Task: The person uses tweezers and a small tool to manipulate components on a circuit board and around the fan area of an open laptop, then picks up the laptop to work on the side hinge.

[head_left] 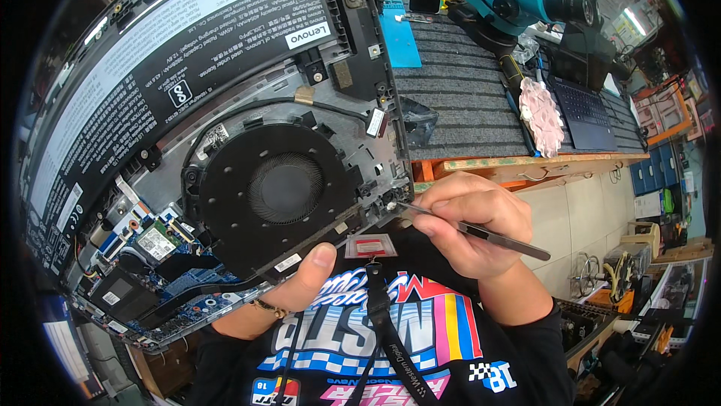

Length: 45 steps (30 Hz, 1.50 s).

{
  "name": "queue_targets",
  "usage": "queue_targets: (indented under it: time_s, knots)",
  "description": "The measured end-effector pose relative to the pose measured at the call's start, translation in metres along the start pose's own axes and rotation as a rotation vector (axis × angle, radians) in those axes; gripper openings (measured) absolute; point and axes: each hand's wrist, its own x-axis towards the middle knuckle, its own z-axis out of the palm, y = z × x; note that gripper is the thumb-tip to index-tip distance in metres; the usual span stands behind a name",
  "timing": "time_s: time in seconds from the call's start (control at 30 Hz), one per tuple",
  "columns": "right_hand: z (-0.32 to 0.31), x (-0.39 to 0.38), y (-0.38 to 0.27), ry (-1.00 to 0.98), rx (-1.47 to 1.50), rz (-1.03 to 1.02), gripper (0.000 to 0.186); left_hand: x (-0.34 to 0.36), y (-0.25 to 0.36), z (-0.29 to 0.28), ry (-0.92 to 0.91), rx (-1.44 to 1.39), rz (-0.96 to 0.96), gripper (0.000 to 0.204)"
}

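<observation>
Laptop chassis (171, 159), dark grey, opened to its black round fan (284, 188), is filling the frame's left and centre. At lower centre, the left hand (304, 282) is resting its thumb by the edge, hidden fingers leaving its grip unclear. Right of centre, the right hand (493, 207) is pinching slim silver metal tweezers (505, 241), tips reaching a small whitish corner part (392, 205). Tweezer work there is probably underway, next calling for steady tips.

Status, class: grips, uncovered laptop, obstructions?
Left grip on laptop edge; right grip holds tweezers at laptop corner. Cooling fan, battery exposed. Nothing visibly blocking tweezers.
</observation>
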Motion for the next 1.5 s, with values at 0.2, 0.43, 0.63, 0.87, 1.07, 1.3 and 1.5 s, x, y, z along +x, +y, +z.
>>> queue_targets:
  time_s: [0.2,0.43,0.63,0.87,1.07,1.3,1.5]
  knots:
    - [-0.004,0.001,-0.001,-0.037,-0.060,-0.052,0.032,-0.002,0.002,0.001,0.003,0.001,0.004,0.045]
    - [0.001,0.000,-0.001,-0.015,-0.062,-0.076,0.033,-0.002,0.003,0.002,0.009,-0.001,0.007,0.045]
    - [0.002,-0.004,-0.003,0.002,-0.035,-0.016,0.029,-0.003,0.003,0.002,0.015,-0.004,0.009,0.046]
    - [0.013,-0.015,-0.003,0.166,0.330,0.215,0.019,-0.002,0.001,0.001,0.024,-0.012,0.019,0.047]
    - [0.014,-0.015,-0.006,0.257,0.642,0.409,0.018,-0.001,0.003,0.000,0.035,-0.020,0.027,0.047]
    - [0.010,-0.016,0.000,0.285,0.809,0.470,0.017,0.003,0.001,0.002,0.047,-0.040,0.040,0.048]
    - [0.003,-0.014,-0.003,0.293,0.768,0.376,0.017,0.003,0.000,-0.002,0.079,-0.074,0.058,0.048]
